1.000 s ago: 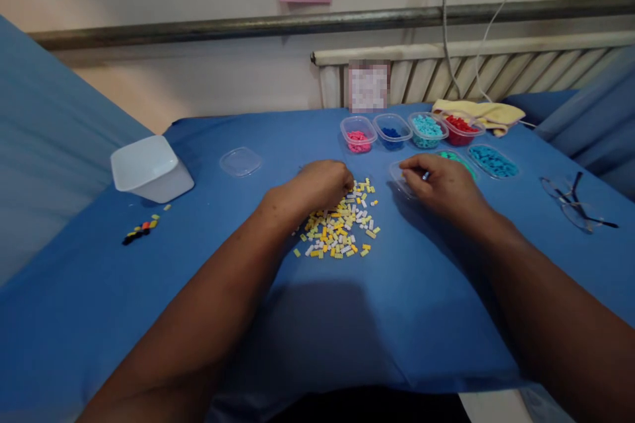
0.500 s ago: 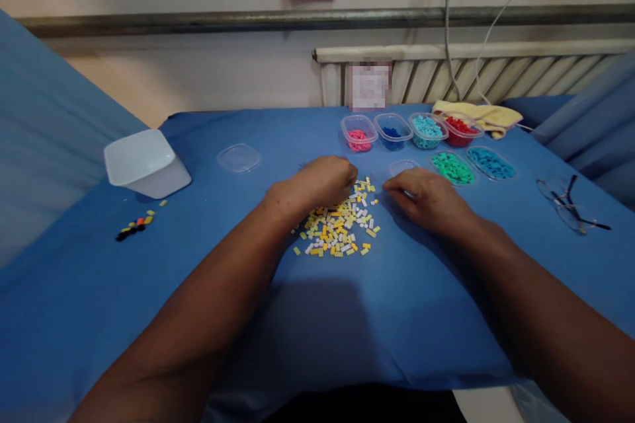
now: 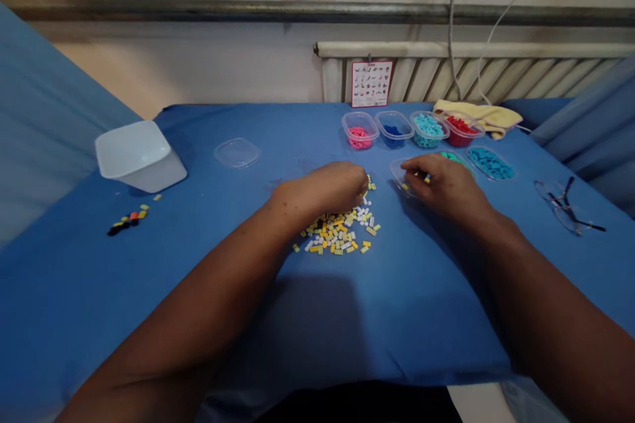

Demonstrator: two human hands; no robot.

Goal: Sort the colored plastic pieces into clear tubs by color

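Observation:
A heap of small yellow and white bricks (image 3: 342, 231) lies on the blue cloth in front of me. My left hand (image 3: 330, 188) rests curled on the heap's far edge, fingers closed over bricks I cannot make out. My right hand (image 3: 444, 185) is over a clear shallow lid (image 3: 399, 172) to the right of the heap. Its fingers are pinched on a small yellow brick (image 3: 425, 178).
Clear tubs of pink (image 3: 360, 131), dark blue (image 3: 393, 129), light blue (image 3: 428, 129) and red (image 3: 461, 129) bricks stand in a row behind. Green (image 3: 454, 156) and blue (image 3: 491, 162) bricks fill lids beside them. A white tub (image 3: 139, 155), a lid (image 3: 237, 152), dark bricks (image 3: 126, 219) and glasses (image 3: 565, 205) lie around.
My right hand went from the lid to the heap's edge and came back over the lid with a small brick. The left hand slid slightly right on the heap. The camera tilted down.

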